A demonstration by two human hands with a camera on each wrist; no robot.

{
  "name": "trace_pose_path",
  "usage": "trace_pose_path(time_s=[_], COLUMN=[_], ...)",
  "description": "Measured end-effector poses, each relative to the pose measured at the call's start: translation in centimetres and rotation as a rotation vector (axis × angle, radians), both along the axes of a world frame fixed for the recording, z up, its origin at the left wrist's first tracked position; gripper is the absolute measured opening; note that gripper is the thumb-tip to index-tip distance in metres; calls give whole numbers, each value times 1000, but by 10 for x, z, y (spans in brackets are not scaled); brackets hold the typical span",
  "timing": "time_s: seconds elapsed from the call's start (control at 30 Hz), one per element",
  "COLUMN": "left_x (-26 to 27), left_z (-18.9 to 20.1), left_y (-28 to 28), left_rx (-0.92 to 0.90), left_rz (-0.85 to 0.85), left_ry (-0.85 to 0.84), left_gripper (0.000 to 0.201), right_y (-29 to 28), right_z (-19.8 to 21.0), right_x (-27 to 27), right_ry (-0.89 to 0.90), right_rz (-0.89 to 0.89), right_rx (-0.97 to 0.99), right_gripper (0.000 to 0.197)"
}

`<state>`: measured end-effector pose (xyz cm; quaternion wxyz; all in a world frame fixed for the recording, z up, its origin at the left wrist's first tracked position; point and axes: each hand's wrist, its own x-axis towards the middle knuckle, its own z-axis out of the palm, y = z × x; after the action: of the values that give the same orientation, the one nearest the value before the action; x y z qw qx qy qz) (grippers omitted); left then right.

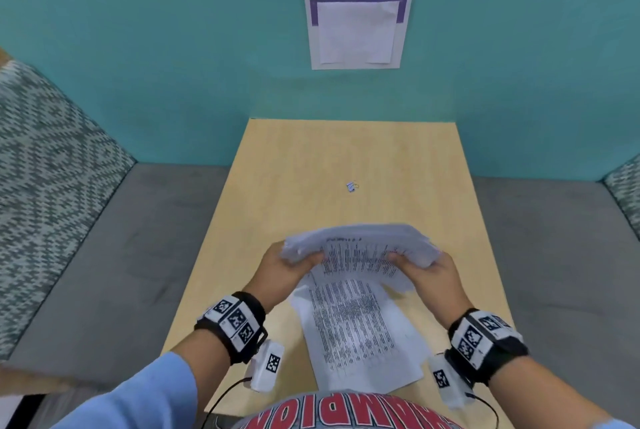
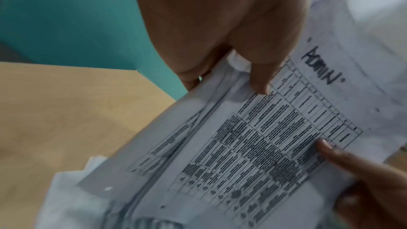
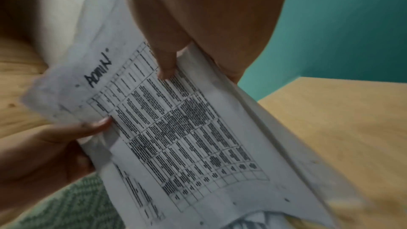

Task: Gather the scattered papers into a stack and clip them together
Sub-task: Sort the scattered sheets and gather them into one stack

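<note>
A bundle of printed white papers (image 1: 360,248) is held up over the wooden table (image 1: 311,158), its top edge curling away from me. My left hand (image 1: 294,260) grips its left side, thumb on the printed face. My right hand (image 1: 420,264) grips the right side the same way. In the left wrist view the top sheet (image 2: 264,145) shows a table of text and the handwritten word "ADMIN". The right wrist view shows the same sheet (image 3: 187,137). More printed sheets (image 1: 360,335) lie on the table beneath, near the front edge. A small binder clip (image 1: 352,186) lies alone mid-table.
A teal wall stands behind the table, with a white notice (image 1: 358,29) pinned to it. Grey upholstered bench seats (image 1: 121,255) flank the table on both sides, with patterned backrests (image 1: 45,158). Bare wood shows around the binder clip.
</note>
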<state>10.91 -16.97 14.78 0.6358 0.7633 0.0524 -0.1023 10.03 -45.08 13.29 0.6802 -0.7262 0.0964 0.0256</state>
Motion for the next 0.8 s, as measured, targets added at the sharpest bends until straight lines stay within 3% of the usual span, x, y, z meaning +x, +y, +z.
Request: trace_pose_path(time_s=[0.03,0.1,0.23,0.33,0.4,0.5,0.67,0.8], left_x=[4,9,9,-2,-10,-11,-10,-7], left_z=[2,11,32,4,-9,-5,25,19], left_y=[1,4,6,7,6,5,1,9], left_rx=[-26,-60,-203,-51,1,12,-117,-49], left_rz=[51,92,12,-107,-111,-37,-31,-10], left_ry=[10,-31,-65,95,181,152,10,-8], left_gripper=[22,46,40,56,44,29,27,35], right_y=[4,7,2,2,0,-3,-6,-8], right_z=[5,21,32,-5,-29,-31,8,-21], right_x=[4,9,9,-4,-14,-11,-8,-8], right_ry=[-16,-85,-213,-11,125,123,-18,44], right_rz=[-14,-31,-57,23,43,7,-1,88], right_rx=[-7,19,144,18,-29,-79,99,-19], right_gripper=[26,30,43,59,51,30,41,38])
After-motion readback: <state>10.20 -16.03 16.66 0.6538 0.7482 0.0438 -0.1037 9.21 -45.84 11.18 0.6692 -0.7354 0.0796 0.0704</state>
